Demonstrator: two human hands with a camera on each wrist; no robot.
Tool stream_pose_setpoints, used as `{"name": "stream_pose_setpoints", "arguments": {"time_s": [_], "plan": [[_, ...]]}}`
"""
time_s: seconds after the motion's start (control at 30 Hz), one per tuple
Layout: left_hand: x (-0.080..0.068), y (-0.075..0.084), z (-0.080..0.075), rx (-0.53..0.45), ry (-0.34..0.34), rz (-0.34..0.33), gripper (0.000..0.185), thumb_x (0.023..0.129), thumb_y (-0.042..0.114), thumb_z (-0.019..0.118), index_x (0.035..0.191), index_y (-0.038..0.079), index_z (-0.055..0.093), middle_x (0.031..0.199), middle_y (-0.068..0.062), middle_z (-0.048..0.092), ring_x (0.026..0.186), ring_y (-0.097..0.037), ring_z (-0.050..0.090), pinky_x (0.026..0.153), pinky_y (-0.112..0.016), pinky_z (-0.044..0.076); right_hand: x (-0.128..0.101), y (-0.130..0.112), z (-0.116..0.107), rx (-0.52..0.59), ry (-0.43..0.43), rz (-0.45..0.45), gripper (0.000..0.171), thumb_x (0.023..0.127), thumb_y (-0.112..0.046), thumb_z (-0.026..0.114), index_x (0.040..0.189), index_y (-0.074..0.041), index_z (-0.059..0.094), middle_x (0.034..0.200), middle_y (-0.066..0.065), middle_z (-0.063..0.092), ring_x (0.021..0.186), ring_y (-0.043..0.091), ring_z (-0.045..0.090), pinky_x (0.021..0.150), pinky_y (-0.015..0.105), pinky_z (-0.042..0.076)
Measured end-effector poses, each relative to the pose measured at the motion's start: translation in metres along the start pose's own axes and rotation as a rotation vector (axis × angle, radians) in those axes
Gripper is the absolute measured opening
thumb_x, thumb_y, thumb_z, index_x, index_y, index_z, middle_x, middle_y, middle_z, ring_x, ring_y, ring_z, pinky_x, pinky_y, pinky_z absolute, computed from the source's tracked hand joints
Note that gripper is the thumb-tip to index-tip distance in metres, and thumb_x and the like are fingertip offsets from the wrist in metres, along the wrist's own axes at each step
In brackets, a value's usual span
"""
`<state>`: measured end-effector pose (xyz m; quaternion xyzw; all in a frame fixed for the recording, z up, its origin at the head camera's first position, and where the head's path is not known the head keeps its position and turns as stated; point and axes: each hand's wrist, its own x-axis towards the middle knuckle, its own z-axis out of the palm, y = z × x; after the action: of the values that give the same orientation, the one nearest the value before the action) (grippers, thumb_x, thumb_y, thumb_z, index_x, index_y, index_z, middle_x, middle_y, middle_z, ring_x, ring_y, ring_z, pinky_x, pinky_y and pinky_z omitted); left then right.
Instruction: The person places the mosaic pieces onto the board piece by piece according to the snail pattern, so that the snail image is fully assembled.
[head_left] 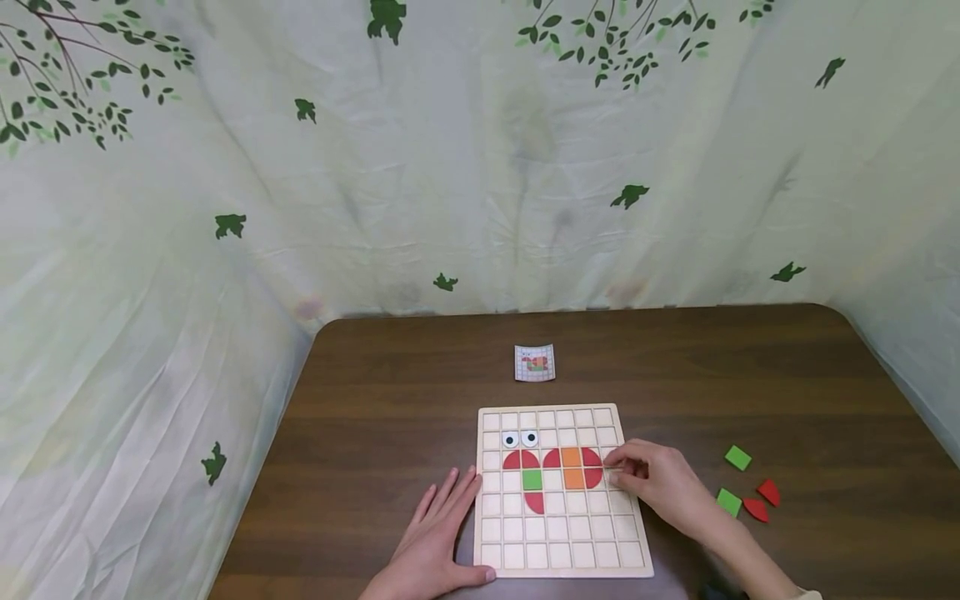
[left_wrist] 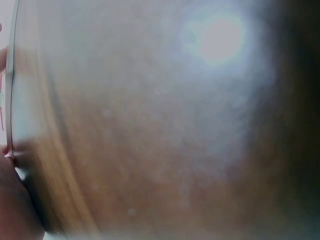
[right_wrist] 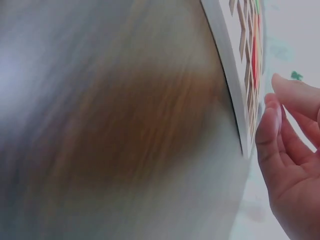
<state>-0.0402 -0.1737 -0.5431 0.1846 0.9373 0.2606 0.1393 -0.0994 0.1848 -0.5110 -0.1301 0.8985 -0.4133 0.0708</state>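
Observation:
A pale grid board (head_left: 600, 533) lies on the table in the head view. In its squares sit two eye tiles (head_left: 520, 439), several red quarter-round pieces (head_left: 592, 477), a green square (head_left: 532, 480) and two orange squares (head_left: 573, 477). Along the board's left edge rests my left hand (head_left: 435, 546), fingers extended and thumb at the near corner. My right hand (head_left: 667, 487) is over the board's right edge beside the rightmost red pieces, thumb and forefinger bent close together. Nothing shows between those fingertips in the right wrist view. The left wrist view is mostly blurred tabletop.
To the right of the board lie two loose green squares (head_left: 738, 457) and two loose red quarter-rounds (head_left: 768, 492) on the brown table (head_left: 420, 375). A small picture card (head_left: 535, 375) lies beyond the board. Behind the table hangs a leaf-patterned cloth (head_left: 480, 183).

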Motion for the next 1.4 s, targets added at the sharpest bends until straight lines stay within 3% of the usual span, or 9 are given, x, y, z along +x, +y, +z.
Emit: {"name": "stream_pose_setpoints", "arguments": {"time_s": [0.3,0.43,0.53,0.73,0.83,1.07,1.23,1.4], "plan": [[0.001,0.001,-0.001,-0.012,-0.052,-0.064,0.116,0.067,0.079,0.067,0.159,0.030,0.015,0.164,0.010,0.011,0.150,-0.023,0.005,0.115,-0.054,0.004,-0.024,0.020,-0.022,-0.050,0.086,0.037,0.024,0.080,-0.010,0.081,0.096,-0.026,0.073,0.083,-0.015,0.063,0.069,0.004,0.055,0.062,0.023,0.048],[0.000,0.001,-0.001,-0.015,-0.054,-0.065,0.116,0.067,0.079,0.067,0.159,0.031,0.014,0.164,0.011,0.011,0.150,-0.022,0.004,0.115,-0.053,0.004,-0.035,0.029,-0.031,-0.092,0.109,0.040,0.026,0.080,-0.012,0.081,0.098,-0.029,0.073,0.094,-0.017,0.067,0.079,0.004,0.061,0.068,0.024,0.052],[0.000,0.000,-0.001,-0.024,-0.043,-0.049,0.116,0.068,0.079,0.067,0.159,0.030,0.015,0.163,0.011,0.011,0.150,-0.023,0.005,0.114,-0.052,0.004,-0.043,0.035,-0.040,-0.142,0.125,0.021,0.029,0.079,-0.012,0.082,0.100,-0.029,0.073,0.099,-0.018,0.067,0.088,0.006,0.065,0.073,0.027,0.054],[-0.002,0.000,0.000,-0.027,-0.035,-0.036,0.115,0.068,0.078,0.068,0.159,0.029,0.016,0.163,0.011,0.011,0.150,-0.023,0.005,0.114,-0.052,0.005,-0.058,0.047,-0.055,-0.229,0.162,-0.062,0.037,0.074,-0.009,0.085,0.102,-0.029,0.073,0.100,-0.018,0.068,0.088,0.005,0.064,0.072,0.030,0.054],[-0.002,0.000,0.000,-0.026,-0.031,-0.032,0.115,0.069,0.078,0.067,0.159,0.028,0.017,0.163,0.010,0.012,0.150,-0.023,0.005,0.114,-0.049,0.003,-0.063,0.055,-0.063,-0.218,0.143,-0.078,0.039,0.073,-0.010,0.085,0.105,-0.029,0.072,0.101,-0.016,0.067,0.089,0.005,0.062,0.071,0.029,0.054],[-0.003,0.000,0.000,-0.002,0.019,0.023,0.114,0.071,0.078,0.066,0.159,0.023,0.018,0.164,0.007,0.014,0.150,-0.024,0.007,0.111,-0.028,-0.008,-0.070,0.077,-0.081,-0.123,0.033,-0.128,0.039,0.077,-0.010,0.083,0.111,-0.024,0.071,0.108,-0.008,0.066,0.095,0.000,0.059,0.070,0.023,0.054],[-0.001,0.001,0.000,-0.007,0.006,0.012,0.114,0.071,0.079,0.065,0.159,0.025,0.017,0.164,0.008,0.012,0.150,-0.023,0.006,0.114,-0.041,-0.001,-0.072,0.092,-0.087,-0.080,-0.037,-0.215,0.042,0.076,0.000,0.080,0.113,-0.018,0.070,0.116,-0.006,0.065,0.105,-0.010,0.052,0.068,0.022,0.053],[-0.001,0.001,0.000,-0.012,0.005,0.008,0.114,0.070,0.079,0.065,0.159,0.025,0.017,0.164,0.007,0.014,0.150,-0.024,0.007,0.113,-0.048,0.004,-0.069,0.098,-0.086,-0.089,-0.040,-0.255,0.041,0.075,0.004,0.080,0.109,-0.017,0.072,0.115,-0.004,0.062,0.102,-0.007,0.054,0.067,0.021,0.053]]}}
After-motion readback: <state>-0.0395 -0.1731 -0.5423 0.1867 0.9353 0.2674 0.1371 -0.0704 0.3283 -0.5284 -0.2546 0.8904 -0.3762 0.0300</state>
